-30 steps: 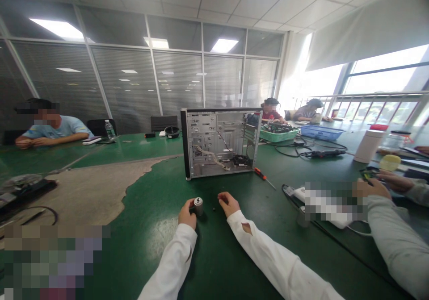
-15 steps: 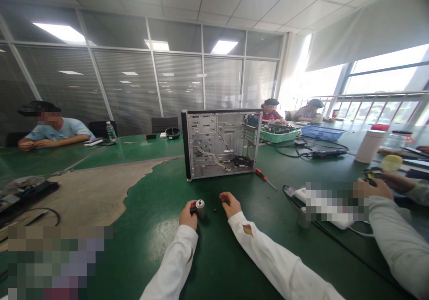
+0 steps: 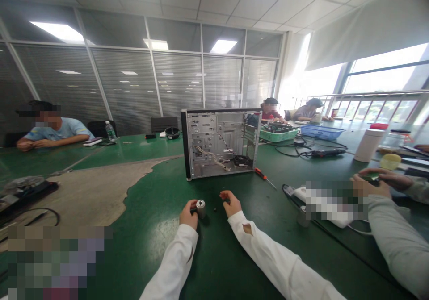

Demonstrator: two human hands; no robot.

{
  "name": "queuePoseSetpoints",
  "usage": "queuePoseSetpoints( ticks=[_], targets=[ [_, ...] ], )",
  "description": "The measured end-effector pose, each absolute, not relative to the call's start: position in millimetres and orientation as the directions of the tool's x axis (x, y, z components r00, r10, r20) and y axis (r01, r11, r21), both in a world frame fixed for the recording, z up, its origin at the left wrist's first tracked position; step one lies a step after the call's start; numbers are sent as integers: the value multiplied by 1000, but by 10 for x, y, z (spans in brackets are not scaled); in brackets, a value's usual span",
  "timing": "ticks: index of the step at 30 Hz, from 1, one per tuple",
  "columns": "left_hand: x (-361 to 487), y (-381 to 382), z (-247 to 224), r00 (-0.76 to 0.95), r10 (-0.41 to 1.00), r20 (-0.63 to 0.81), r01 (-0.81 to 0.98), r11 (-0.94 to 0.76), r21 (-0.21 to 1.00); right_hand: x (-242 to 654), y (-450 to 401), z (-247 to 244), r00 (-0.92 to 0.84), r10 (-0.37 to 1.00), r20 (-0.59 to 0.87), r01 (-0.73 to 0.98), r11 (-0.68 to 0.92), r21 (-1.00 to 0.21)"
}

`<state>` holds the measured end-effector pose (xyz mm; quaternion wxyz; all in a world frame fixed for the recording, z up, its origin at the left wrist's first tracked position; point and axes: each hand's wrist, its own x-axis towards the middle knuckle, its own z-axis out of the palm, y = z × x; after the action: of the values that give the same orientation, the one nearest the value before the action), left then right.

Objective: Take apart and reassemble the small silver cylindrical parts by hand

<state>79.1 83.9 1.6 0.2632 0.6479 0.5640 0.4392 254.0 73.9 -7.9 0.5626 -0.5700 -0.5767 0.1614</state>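
On the green table my left hand (image 3: 189,216) curls round the left side of a small silver metal canister (image 3: 200,208), which stands upright with a dark hole in its top. My right hand (image 3: 231,204) rests to the right with its fingers loosely bent and apart, and nothing shows in it. Between the two hands lies a tiny dark piece (image 3: 215,209), too small to name. Beyond them stands a computer case (image 3: 221,146) with its side off, showing loose cables and a fan inside. By its right corner lies a screwdriver (image 3: 264,177) with a red and black handle.
At the right a co-worker's hands (image 3: 372,185) hold a small green part. A white power strip (image 3: 338,215), a second canister (image 3: 303,217) and a white bottle (image 3: 369,144) are nearby. Green (image 3: 278,135) and blue baskets (image 3: 322,132) stand behind. Bare grey patch (image 3: 97,190) at left.
My hands and the canister stay almost where they were. The co-worker's hands at the right have shifted around the small part they hold.
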Motion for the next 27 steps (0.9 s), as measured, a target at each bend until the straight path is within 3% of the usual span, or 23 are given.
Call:
queuePoseSetpoints(
  ticks=[4, 8, 15, 23, 27],
  targets=[
    [793, 816, 48, -43, 965, 257, 492, -204, 847, 2506, 672, -8, 261, 831, 492, 482, 330, -812],
    [780, 810, 51, -38, 973, 229, 464, -186, 866, 2405, 529, 89, 115, 815, 569, 504, 445, -740],
    [784, 811, 31, 157, 943, 294, 458, -333, 824, 2157, 303, 224, -141, 793, 592, 505, 572, -646],
    [796, 763, 53, 236, 903, 359, 561, -428, 709, 2122, 222, 199, -128, 817, 562, 564, 526, -636],
    [782, 776, 43, 178, 922, 345, 524, -386, 760, 2225, 70, 223, -67, 850, 522, 569, 462, -680]
  ],
)
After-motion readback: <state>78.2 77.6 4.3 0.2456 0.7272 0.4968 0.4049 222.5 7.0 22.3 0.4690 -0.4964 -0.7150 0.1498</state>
